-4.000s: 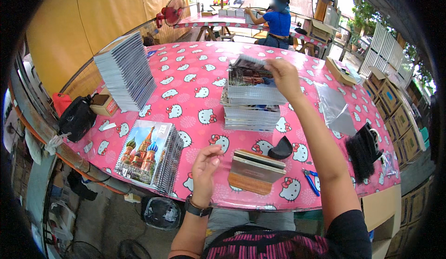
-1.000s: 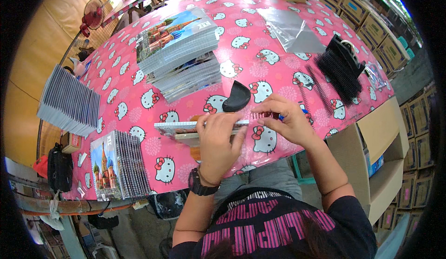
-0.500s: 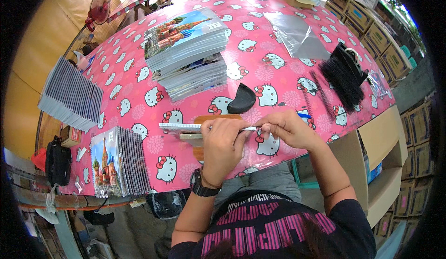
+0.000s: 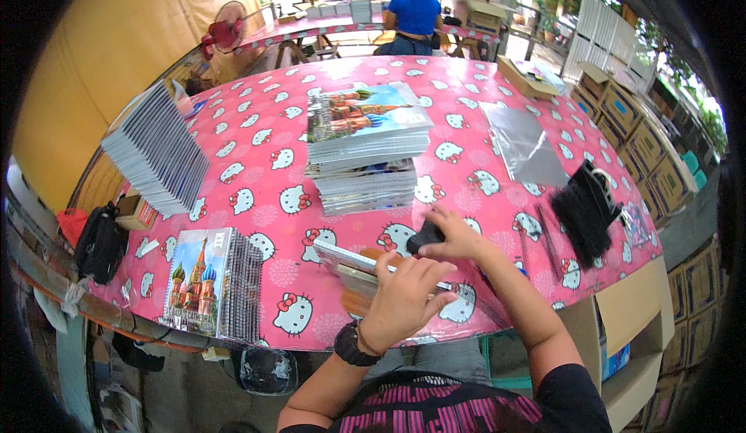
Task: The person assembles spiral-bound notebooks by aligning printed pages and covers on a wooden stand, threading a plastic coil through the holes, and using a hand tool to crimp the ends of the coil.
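- Clasping the thin, white-edged page block (image 4: 342, 256), the left hand (image 4: 402, 297) works at the grey slotted holder (image 4: 359, 281) on its brown wooden base (image 4: 354, 303), near the tabletop's (image 4: 264, 215) front edge.
- Here's the right hand (image 4: 460, 239), thumb and fingers about the black half-moon piece (image 4: 425, 239); whether they've closed, I can't tell!
- That piece sits just beyond the block, toward the far edge, right hand nearer.
- The block's long axis slants from far left to near right, passing under the left hand.

Black short-sleeved T-shirt (image 4: 556, 402), magenta striped block lettering (image 4: 447, 413) across the chest, short dark sleeves (image 4: 573, 386) ending above the elbow, grey trousers (image 4: 444, 361), chunky black watch (image 4: 355, 345) strapped on the left wrist.
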Available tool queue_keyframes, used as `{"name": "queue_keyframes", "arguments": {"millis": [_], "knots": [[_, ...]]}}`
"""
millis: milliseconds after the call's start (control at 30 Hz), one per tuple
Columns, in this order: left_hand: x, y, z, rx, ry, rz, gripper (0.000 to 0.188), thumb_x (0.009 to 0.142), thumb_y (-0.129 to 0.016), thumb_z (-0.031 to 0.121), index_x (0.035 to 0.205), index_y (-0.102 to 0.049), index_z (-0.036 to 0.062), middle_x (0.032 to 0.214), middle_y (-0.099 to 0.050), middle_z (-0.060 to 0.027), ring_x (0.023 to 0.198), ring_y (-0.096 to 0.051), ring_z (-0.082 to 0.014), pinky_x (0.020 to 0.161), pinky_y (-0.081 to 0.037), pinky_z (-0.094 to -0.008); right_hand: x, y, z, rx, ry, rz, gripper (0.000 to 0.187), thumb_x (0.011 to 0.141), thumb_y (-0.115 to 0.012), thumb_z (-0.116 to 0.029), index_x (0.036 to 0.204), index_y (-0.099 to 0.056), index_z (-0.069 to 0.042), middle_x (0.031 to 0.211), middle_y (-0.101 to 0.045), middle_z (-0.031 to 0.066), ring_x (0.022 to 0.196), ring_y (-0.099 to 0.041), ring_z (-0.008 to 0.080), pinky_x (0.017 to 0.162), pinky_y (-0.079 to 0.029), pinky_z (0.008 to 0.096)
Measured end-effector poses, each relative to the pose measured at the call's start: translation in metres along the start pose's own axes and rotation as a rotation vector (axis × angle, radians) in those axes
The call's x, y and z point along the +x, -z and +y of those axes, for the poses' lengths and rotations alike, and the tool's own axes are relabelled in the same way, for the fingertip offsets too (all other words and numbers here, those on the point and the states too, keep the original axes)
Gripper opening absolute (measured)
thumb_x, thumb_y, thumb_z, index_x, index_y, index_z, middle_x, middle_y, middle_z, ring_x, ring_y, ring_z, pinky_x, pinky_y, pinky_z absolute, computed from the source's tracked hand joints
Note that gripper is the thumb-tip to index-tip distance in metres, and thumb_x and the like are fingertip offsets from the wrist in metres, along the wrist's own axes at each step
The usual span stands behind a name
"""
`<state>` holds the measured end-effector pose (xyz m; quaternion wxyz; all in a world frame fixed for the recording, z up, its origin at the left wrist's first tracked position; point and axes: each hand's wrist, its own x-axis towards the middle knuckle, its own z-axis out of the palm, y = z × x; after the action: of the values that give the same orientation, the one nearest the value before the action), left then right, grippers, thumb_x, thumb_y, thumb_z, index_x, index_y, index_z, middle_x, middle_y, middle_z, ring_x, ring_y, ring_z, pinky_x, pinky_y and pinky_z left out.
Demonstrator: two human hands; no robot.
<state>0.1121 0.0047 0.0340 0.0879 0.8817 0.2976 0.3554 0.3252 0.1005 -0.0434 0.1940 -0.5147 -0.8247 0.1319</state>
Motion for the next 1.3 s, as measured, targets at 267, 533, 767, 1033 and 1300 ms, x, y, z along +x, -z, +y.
{"name": "queue_keyframes", "arguments": {"millis": [267,533,767,1033,1300], "knots": [[-0.004,-0.003,-0.003,-0.093,0.035,0.16,0.02,0.081,-0.062,0.031,0.093,-0.061,0.0141,0.09,-0.056,0.0009,0.094,-0.052,-0.0178,0.096,-0.022,-0.0515,-0.002,-0.015,-0.009,-0.016,-0.077,0.024,0.064,0.059,-0.076,-0.037,0.114,-0.058,-0.009,0.131,-0.04,0.0255,0.114,-0.043,0.0437,0.097,-0.037,0.0475],[-0.006,-0.007,-0.006,-0.043,0.054,0.149,0.025,0.081,-0.062,0.035,0.096,-0.061,0.0148,0.09,-0.057,-0.0001,0.095,-0.053,-0.018,0.097,-0.02,-0.0534,-0.062,-0.018,-0.023,0.733,-0.208,0.063,0.063,0.069,-0.07,-0.035,0.12,-0.05,-0.002,0.119,-0.054,0.0127,0.116,-0.047,0.0247,0.1,-0.035,0.0372],[-0.005,0.013,-0.016,-0.021,0.199,0.198,0.039,0.067,-0.075,0.037,0.097,-0.062,0.0147,0.095,-0.06,-0.0008,0.098,-0.054,-0.0198,0.102,-0.012,-0.058,-0.089,0.02,-0.048,1.392,-0.089,0.183,0.079,0.079,-0.052,-0.066,0.117,-0.054,0.003,0.118,-0.056,0.016,0.106,-0.054,0.0222,0.089,-0.043,0.0345],[-0.017,0.015,-0.029,0.0,0.221,0.138,0.04,0.064,-0.078,0.03,0.097,-0.062,0.013,0.087,-0.059,-0.0001,0.092,-0.056,-0.0211,0.103,-0.011,-0.0596,-0.068,0.069,-0.08,0.856,-0.089,0.037,0.072,0.074,-0.051,-0.066,0.089,-0.066,0.003,0.113,-0.059,0.0191,0.103,-0.057,0.0277,0.092,-0.042,0.0385],[-0.019,0.017,-0.031,-0.062,0.244,0.184,0.062,0.062,-0.08,0.03,0.114,-0.053,0.0109,0.091,-0.059,-0.0013,0.092,-0.057,-0.0204,0.106,-0.009,-0.0552,-0.049,0.072,-0.092,1.244,0.157,-0.028,0.049,0.08,-0.062,-0.046,0.088,-0.068,0.002,0.098,-0.066,0.0138,0.102,-0.06,0.026,0.091,-0.044,0.0367]]}}
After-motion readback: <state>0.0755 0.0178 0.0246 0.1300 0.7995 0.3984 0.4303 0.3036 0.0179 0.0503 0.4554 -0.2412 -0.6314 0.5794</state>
